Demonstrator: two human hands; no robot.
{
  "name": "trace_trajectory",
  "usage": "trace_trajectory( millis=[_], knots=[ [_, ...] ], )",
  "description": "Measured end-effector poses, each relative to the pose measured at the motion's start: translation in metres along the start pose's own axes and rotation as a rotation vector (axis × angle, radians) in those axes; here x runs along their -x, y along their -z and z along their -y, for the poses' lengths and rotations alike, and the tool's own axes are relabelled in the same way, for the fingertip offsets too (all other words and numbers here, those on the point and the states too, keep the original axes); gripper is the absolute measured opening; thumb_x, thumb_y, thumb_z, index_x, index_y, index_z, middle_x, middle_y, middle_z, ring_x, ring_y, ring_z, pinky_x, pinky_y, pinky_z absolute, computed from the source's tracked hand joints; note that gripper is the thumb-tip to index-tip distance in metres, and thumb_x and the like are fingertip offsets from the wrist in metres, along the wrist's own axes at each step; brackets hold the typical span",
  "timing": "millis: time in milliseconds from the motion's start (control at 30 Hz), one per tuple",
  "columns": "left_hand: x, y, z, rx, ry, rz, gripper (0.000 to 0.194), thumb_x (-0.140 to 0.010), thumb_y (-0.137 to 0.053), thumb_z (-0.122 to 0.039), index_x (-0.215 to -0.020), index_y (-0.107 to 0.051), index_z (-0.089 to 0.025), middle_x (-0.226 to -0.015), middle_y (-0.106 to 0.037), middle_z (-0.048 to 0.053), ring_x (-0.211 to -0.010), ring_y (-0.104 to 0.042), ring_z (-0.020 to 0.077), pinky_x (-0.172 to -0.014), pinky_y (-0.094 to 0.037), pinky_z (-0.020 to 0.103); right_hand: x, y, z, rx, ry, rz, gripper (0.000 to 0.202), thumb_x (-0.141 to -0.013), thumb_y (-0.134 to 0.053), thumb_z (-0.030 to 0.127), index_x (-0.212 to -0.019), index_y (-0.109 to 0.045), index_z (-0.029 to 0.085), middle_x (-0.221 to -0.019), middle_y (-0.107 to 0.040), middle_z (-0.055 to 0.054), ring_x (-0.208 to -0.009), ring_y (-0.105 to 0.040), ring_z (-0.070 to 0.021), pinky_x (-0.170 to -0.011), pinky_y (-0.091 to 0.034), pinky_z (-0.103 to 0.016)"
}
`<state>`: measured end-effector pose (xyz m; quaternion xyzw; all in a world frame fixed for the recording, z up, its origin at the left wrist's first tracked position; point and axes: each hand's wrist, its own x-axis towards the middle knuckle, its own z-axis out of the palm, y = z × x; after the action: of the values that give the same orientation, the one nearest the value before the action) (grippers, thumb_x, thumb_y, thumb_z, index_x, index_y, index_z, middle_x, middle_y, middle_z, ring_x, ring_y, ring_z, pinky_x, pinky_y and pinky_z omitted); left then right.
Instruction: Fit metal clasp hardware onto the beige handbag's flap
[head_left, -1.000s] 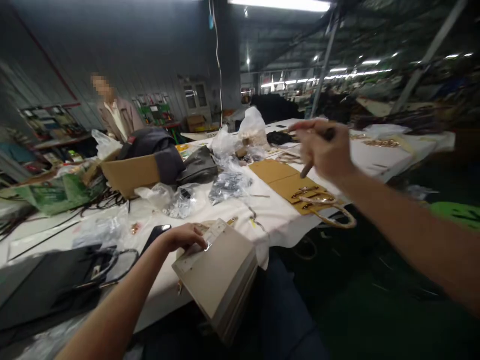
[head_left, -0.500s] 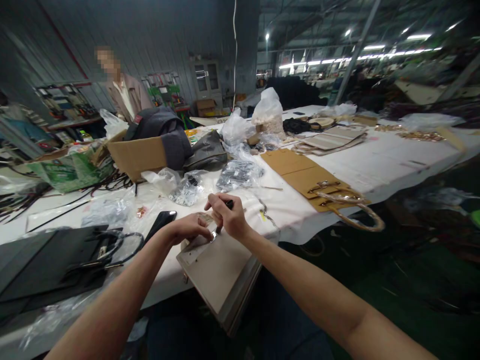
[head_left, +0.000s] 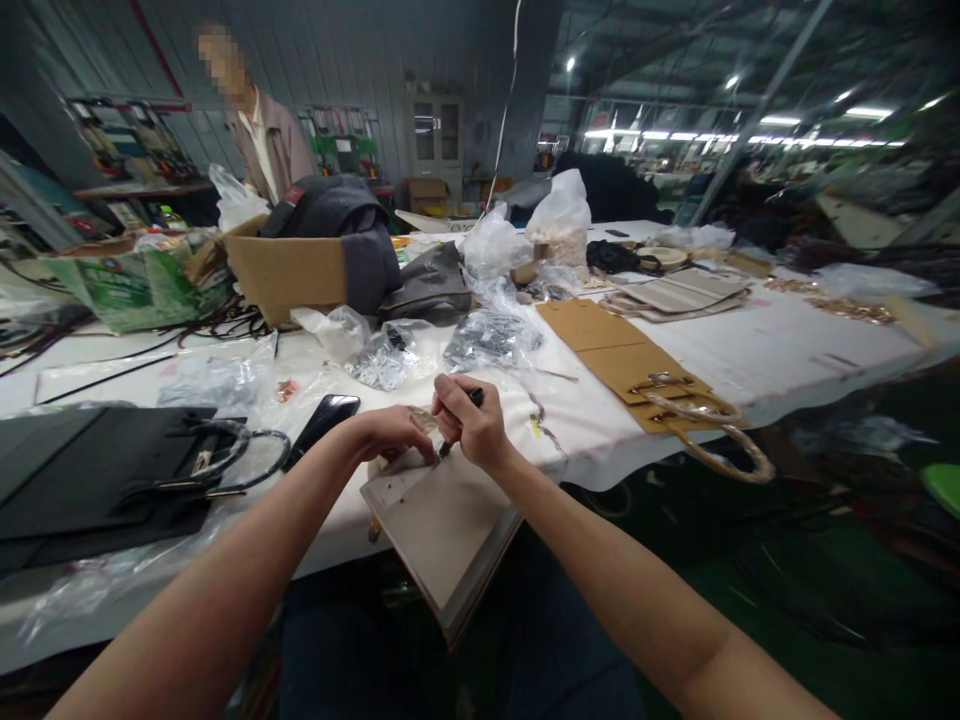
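Observation:
My right hand (head_left: 474, 424) is closed around the dark handle of a screwdriver (head_left: 475, 397). Its shaft points down and left toward the upper edge of a beige bag panel (head_left: 450, 520). Right beside the tip, my left hand (head_left: 397, 432) grips this edge with bent fingers; a small fitting there is mostly hidden. The panel tilts off the table's front edge above my lap, with more layers beneath it. Small dark holes show near its upper left corner.
Black bag panels with handles (head_left: 112, 480) and a phone (head_left: 324, 425) lie left. Mustard panels with wrapped handles (head_left: 622, 350) lie right. Behind are plastic-bagged parts (head_left: 491, 340) and a cardboard box (head_left: 289, 275). A person (head_left: 266, 140) stands beyond the white-covered table (head_left: 795, 350).
The view has shifted, so the table things sit a little differently. Both hands stay at the panel's upper edge; the screwdriver remains in my right hand.

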<state>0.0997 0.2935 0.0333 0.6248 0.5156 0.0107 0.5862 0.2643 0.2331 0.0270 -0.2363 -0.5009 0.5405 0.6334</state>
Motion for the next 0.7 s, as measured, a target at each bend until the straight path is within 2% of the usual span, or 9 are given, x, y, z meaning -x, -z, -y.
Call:
trace_trajectory(
  millis=[100,267,400,600,700],
  knots=[
    [-0.0019,-0.0033,-0.0007,0.007,0.005,-0.038,0.037,-0.048,-0.086,-0.025,-0.074,-0.06,-0.021,-0.057,-0.047,-0.008,-0.05,-0.035,0.0101,-0.048,-0.02,0.029,-0.0015,0.0005,-0.002,0.05,-0.029,0.027,0.061,-0.097,-0.08,0.071,-0.072,-0.062,0.018,-0.048,-0.035,0.008,-0.039,-0.028,-0.006,-0.041,-0.019,-0.025],
    [-0.0028,-0.0067,-0.0016,-0.044,0.017,-0.105,0.032,-0.051,-0.084,-0.026,-0.072,-0.062,-0.02,-0.058,-0.048,-0.006,-0.054,-0.041,0.012,-0.049,-0.026,0.028,0.0,0.0041,-0.0084,0.055,-0.023,-0.062,0.063,-0.097,-0.08,0.072,-0.071,-0.057,0.02,-0.05,-0.035,0.008,-0.039,-0.027,-0.0063,-0.041,-0.017,-0.026],
    [-0.0036,-0.0066,-0.0032,-0.066,0.07,-0.088,0.033,-0.051,-0.086,-0.025,-0.078,-0.068,-0.02,-0.061,-0.053,-0.004,-0.059,-0.047,0.0151,-0.053,-0.032,0.028,0.0014,0.0057,-0.0086,0.051,-0.019,-0.052,0.062,-0.098,-0.079,0.071,-0.072,-0.057,0.02,-0.051,-0.037,0.007,-0.04,-0.027,-0.0064,-0.041,-0.018,-0.026],
    [-0.0053,-0.0063,-0.0051,-0.054,0.089,-0.093,0.033,-0.053,-0.085,-0.024,-0.079,-0.065,-0.021,-0.063,-0.052,-0.004,-0.058,-0.046,0.0153,-0.053,-0.031,0.029,0.002,0.0061,-0.0082,0.053,-0.008,-0.039,0.064,-0.098,-0.079,0.072,-0.07,-0.056,0.019,-0.053,-0.038,0.006,-0.04,-0.028,-0.0061,-0.042,-0.019,-0.026],
    [-0.0071,-0.0071,-0.0067,-0.047,0.111,-0.081,0.032,-0.051,-0.084,-0.022,-0.076,-0.063,-0.021,-0.06,-0.048,-0.005,-0.056,-0.043,0.0147,-0.052,-0.029,0.029,0.0025,0.0069,-0.0101,0.046,-0.001,-0.04,0.063,-0.1,-0.079,0.068,-0.069,-0.054,0.019,-0.054,-0.04,0.006,-0.042,-0.03,-0.0064,-0.042,-0.02,-0.026]
  ],
)
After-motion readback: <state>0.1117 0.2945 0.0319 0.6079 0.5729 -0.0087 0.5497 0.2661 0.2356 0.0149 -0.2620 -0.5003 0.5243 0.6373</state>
